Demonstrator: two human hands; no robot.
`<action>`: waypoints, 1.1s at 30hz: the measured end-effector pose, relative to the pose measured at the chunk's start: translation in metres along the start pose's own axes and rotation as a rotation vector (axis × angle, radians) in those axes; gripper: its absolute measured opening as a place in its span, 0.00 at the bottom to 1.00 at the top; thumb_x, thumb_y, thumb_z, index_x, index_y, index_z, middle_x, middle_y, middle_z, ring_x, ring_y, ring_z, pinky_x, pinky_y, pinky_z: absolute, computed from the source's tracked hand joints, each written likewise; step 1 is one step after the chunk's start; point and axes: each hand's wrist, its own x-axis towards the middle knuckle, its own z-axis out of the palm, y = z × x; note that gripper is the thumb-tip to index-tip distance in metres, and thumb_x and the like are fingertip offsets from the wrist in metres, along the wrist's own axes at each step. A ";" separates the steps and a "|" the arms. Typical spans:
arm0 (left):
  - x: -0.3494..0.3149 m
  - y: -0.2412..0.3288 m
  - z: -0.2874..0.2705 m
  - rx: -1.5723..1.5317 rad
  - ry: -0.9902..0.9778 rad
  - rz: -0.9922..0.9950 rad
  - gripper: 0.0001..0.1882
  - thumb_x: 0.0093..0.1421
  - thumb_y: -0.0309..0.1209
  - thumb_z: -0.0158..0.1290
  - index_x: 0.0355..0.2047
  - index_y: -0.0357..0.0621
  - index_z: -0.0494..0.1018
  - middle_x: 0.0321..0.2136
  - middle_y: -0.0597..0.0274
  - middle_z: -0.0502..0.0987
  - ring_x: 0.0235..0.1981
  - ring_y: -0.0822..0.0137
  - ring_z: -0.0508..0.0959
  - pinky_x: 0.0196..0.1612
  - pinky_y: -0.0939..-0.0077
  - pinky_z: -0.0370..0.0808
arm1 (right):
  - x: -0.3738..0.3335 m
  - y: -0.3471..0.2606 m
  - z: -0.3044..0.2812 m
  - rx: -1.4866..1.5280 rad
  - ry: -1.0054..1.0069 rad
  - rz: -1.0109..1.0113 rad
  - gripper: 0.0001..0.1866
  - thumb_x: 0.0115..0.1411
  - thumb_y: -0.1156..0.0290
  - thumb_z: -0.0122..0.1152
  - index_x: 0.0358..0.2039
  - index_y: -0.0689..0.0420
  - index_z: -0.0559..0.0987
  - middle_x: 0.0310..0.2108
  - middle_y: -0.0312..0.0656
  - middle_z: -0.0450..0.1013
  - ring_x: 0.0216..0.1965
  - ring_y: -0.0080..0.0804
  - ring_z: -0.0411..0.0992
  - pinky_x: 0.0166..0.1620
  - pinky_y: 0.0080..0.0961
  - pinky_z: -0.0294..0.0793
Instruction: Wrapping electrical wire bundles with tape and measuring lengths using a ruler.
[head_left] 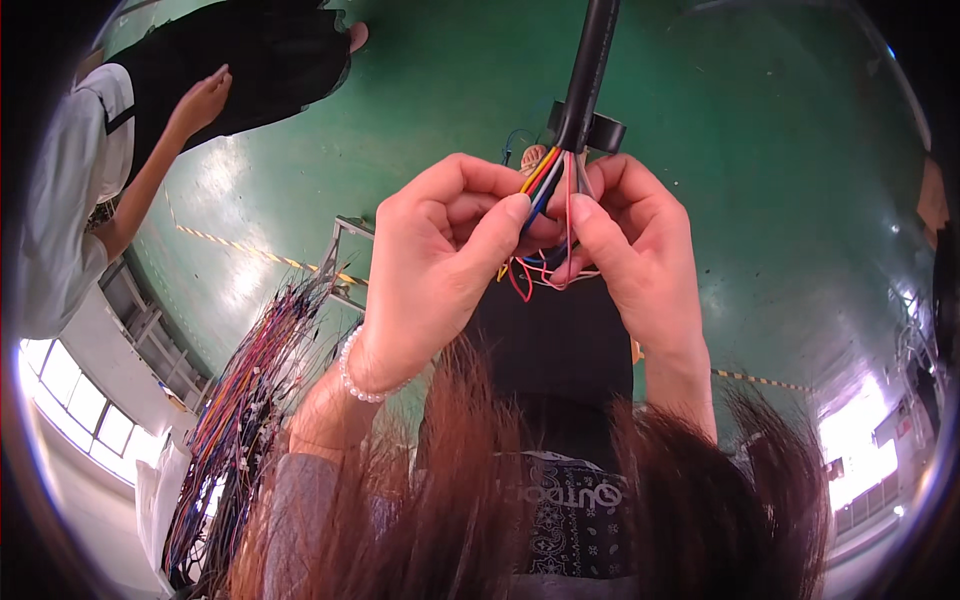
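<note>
A thick black cable (pixel 590 75) comes down from the top edge, and several thin coloured wires (pixel 549 170) fan out of its end. My left hand (pixel 440 240), with a beaded bracelet on its wrist, pinches the yellow, red, white and blue wires on the left side. Pink and grey wires are pinched between the thumb and fingers of my right hand (pixel 635 240). Loose wire ends (pixel 525 275) in red, yellow and pink curl out below my fingers. Behind the cable's end is a black ring-shaped piece (pixel 606 132); whether it touches the cable I cannot tell.
Many bundled coloured wires (pixel 245 400) hang at the lower left beside a metal frame (pixel 345 235). Another person (pixel 75 170) in a light top and dark bottoms stands at the upper left. Yellow-black tape (pixel 240 246) crosses the green floor (pixel 780 180). My hair hangs across the lower part.
</note>
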 end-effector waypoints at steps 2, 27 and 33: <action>-0.002 0.005 0.002 0.009 0.002 -0.009 0.07 0.63 0.22 0.48 0.39 0.28 0.68 0.29 0.54 0.79 0.32 0.71 0.81 0.37 0.79 0.80 | 0.002 -0.010 -0.002 -0.075 -0.033 0.089 0.12 0.60 0.71 0.58 0.42 0.64 0.73 0.29 0.38 0.75 0.22 0.16 0.71 0.21 0.12 0.71; 0.004 -0.030 -0.019 0.446 -0.048 0.312 0.08 0.62 0.29 0.54 0.35 0.35 0.71 0.33 0.63 0.72 0.32 0.73 0.72 0.32 0.78 0.73 | -0.003 0.029 0.028 -0.084 -0.009 0.104 0.08 0.60 0.73 0.61 0.37 0.59 0.72 0.28 0.32 0.69 0.23 0.17 0.69 0.23 0.15 0.71; -0.016 -0.041 -0.017 -0.087 -0.049 -0.042 0.07 0.70 0.32 0.41 0.44 0.45 0.66 0.15 0.75 0.57 0.14 0.83 0.59 0.15 0.85 0.53 | -0.018 0.098 0.008 -0.490 0.265 -0.532 0.09 0.50 0.69 0.68 0.24 0.58 0.76 0.19 0.39 0.67 0.21 0.28 0.64 0.26 0.26 0.64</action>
